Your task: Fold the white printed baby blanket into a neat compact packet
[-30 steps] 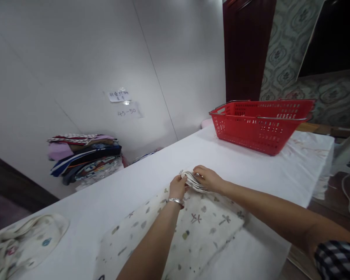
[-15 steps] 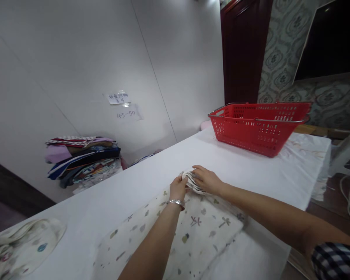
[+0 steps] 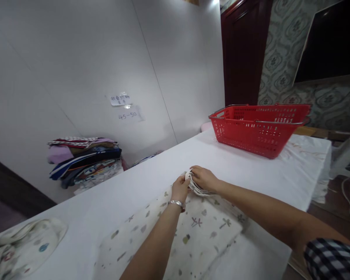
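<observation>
A cream cloth [image 3: 198, 233] printed with small palm trees and leaf shapes lies spread on the white table. Its far edge is gathered in several layered folds, raised a little above the rest. My left hand [image 3: 180, 188], with a silver bracelet at the wrist, is closed on the left end of these folds. From the right, my right hand [image 3: 203, 179] grips the same folds, its fingers curled over the top. Both hands are close together, and part of the bunched edge is hidden beneath them.
A red plastic basket [image 3: 256, 134] with metal handles stands at the table's far right. Another patterned cream cloth [image 3: 32, 245] lies crumpled at the near left. Folded clothes [image 3: 84, 159] are stacked beyond the table's left edge, by the white wall [image 3: 76, 58] with paper notes [image 3: 120, 99].
My right hand's fingers have curled in closer over the folds, and both hands have shifted very slightly right. The cloth stays in place on the table.
</observation>
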### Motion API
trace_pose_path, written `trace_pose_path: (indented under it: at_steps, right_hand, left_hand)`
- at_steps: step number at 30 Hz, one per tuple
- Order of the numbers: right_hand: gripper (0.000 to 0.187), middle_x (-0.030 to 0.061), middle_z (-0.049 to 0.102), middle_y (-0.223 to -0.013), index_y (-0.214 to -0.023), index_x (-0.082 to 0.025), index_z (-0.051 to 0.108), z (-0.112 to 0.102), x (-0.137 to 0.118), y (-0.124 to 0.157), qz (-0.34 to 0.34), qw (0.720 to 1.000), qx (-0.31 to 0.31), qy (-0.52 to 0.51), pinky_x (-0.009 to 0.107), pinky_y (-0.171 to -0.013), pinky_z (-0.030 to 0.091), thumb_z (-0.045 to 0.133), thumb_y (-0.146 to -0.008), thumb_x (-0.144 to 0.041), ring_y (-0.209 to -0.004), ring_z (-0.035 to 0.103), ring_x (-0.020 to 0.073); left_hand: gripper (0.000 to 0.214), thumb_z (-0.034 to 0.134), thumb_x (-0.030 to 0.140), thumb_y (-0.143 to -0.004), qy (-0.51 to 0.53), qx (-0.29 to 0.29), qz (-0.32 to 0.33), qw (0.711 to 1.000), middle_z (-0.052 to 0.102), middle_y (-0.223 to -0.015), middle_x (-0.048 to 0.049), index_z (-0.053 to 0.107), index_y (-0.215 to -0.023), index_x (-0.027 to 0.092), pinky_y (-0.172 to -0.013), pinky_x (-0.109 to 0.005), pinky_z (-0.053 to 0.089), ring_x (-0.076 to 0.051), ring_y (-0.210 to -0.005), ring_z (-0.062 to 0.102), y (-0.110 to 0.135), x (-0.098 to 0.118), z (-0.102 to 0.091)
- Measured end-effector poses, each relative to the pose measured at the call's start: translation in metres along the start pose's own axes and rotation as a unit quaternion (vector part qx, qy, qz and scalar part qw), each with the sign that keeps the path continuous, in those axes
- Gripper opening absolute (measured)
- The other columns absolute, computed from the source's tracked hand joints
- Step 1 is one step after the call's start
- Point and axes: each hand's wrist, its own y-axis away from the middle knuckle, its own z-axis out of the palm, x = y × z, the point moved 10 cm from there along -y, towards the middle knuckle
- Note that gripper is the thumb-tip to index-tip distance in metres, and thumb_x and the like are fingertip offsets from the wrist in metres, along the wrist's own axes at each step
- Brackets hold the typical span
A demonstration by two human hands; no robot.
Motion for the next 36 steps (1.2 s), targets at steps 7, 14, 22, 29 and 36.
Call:
trace_pose_path:
  at_steps: [7,14,22,29,36]
  right_hand:
    - [0.024,0.0069,0.055,-0.119,-0.096,-0.017,0.061,-0.002,0.006,-0.004,0.007,0.999,-0.004,0.031,0.024,-0.082,0.038,0.042,-0.082,-0.017,-0.096,0.055,0.0162]
    - [0.025,0.0092,0.058,-0.114,-0.091,-0.015,0.064,0.003,0.041,-0.022,-0.022,0.998,-0.027,-0.048,0.029,-0.089,0.038,0.042,-0.079,-0.014,-0.101,0.052,0.0172]
    - [0.027,0.0074,0.067,-0.078,-0.078,-0.011,0.068,0.041,0.121,-0.027,0.188,0.979,-0.042,-0.072,0.024,-0.066,0.042,0.042,-0.072,-0.009,-0.074,0.059,0.0167]
    - [0.021,0.0063,0.066,-0.088,-0.076,-0.014,0.070,0.040,0.115,-0.029,0.147,0.985,-0.072,-0.049,0.022,-0.070,0.041,0.054,-0.064,-0.010,-0.079,0.057,0.0158]
    - [0.021,0.0076,0.065,-0.089,-0.081,-0.015,0.068,0.039,0.126,-0.034,0.195,0.980,-0.034,-0.033,0.022,-0.066,0.041,0.049,-0.072,-0.011,-0.073,0.056,0.0146]
  left_hand:
    - [0.024,0.051,0.037,-0.077,-0.102,-0.014,0.066,0.992,0.068,-0.083,-0.0066,0.064,-0.087,0.019,-0.073,-0.033,0.050,-0.019,-0.078,0.062,0.000,0.009,-0.002]
    - [0.063,0.040,0.053,-0.079,-0.480,0.001,0.090,0.873,0.023,-0.147,-0.0073,0.035,-0.134,0.022,-0.108,-0.051,0.006,-0.026,-0.136,0.014,0.004,-0.030,-0.035]
    - [0.077,0.014,0.063,-0.080,-0.581,-0.014,0.080,0.809,0.010,-0.150,-0.0039,0.012,-0.142,0.017,-0.110,-0.046,0.004,-0.024,-0.137,0.006,-0.002,-0.067,-0.039]
    - [0.075,0.014,0.062,-0.081,-0.582,-0.013,0.079,0.809,0.013,-0.149,-0.0048,0.015,-0.142,0.017,-0.110,-0.048,0.004,-0.025,-0.137,0.007,-0.001,-0.065,-0.037]
    - [0.074,0.017,0.060,-0.082,-0.583,0.001,0.099,0.807,0.007,-0.150,-0.0057,0.014,-0.142,0.016,-0.110,-0.046,0.006,-0.025,-0.137,0.003,0.005,-0.057,-0.038]
